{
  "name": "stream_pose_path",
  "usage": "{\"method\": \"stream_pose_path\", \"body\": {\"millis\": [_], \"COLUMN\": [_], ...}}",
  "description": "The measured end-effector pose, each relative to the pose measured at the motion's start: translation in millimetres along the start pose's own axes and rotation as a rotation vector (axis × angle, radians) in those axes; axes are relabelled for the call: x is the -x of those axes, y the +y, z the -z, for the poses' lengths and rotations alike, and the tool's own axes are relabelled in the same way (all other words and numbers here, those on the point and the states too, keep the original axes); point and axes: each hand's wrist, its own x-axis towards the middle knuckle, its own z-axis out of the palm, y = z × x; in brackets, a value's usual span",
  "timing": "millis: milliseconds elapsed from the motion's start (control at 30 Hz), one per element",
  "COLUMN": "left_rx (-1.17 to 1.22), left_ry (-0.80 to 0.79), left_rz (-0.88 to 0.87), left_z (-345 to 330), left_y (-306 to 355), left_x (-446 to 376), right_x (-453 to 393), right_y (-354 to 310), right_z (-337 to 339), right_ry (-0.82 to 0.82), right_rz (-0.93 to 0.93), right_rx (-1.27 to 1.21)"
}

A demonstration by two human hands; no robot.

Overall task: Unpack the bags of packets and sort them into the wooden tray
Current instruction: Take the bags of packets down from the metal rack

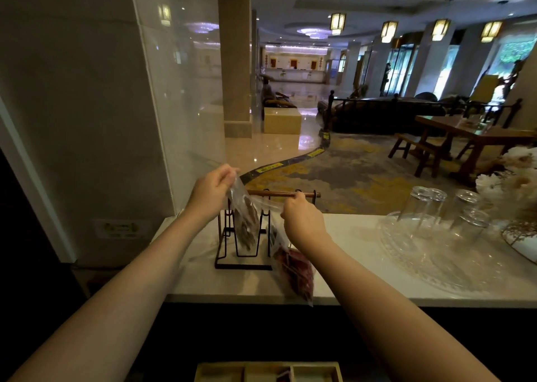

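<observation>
My left hand (213, 190) pinches the top of a clear plastic bag of brown packets (246, 222), which hangs in the air over the white counter. My right hand (302, 220) grips the top of a second clear bag of red packets (295, 268); that bag hangs down past the counter's front edge. Both bags are lifted just in front of a black wire rack. The wooden tray (220, 371) with its compartments shows at the bottom edge of the view, below the counter; a few packets lie in it.
A black wire rack with a wooden handle (244, 254) stands on the white counter (357, 283). To the right sits a clear glass tray (436, 268) with upturned glasses (421, 207), and flowers (517, 184) at the far right. A glass panel (174, 91) rises at the left.
</observation>
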Motion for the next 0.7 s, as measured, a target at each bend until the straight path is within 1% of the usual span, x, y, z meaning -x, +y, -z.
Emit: {"method": "stream_pose_path", "body": {"millis": [67, 133, 233, 433, 567, 700], "left_rx": [0.031, 0.067, 0.058, -0.008, -0.107, -0.141], "left_ry": [0.088, 0.125, 0.183, 0.103, 0.099, 0.088], "left_rz": [-0.06, -0.136, -0.16, -0.183, -0.222, -0.25], "left_z": [12, 25, 41, 41, 37, 34], "left_y": [13, 24, 31, 18, -4, -13], "left_x": [2, 7, 16, 52, 76, 94], "right_x": [0, 0, 2, 7, 14, 28], "right_y": [1, 3, 6, 6, 5, 5], "right_z": [0, 2, 11, 49, 72, 87], "right_ry": [0.024, 0.062, 0.124, 0.329, 0.444, 0.507], "right_rz": [0.021, 0.042, 0.061, 0.094, 0.2, 0.283], "right_rx": [-0.012, -0.022, -0.052, -0.189, -0.27, -0.334]}}
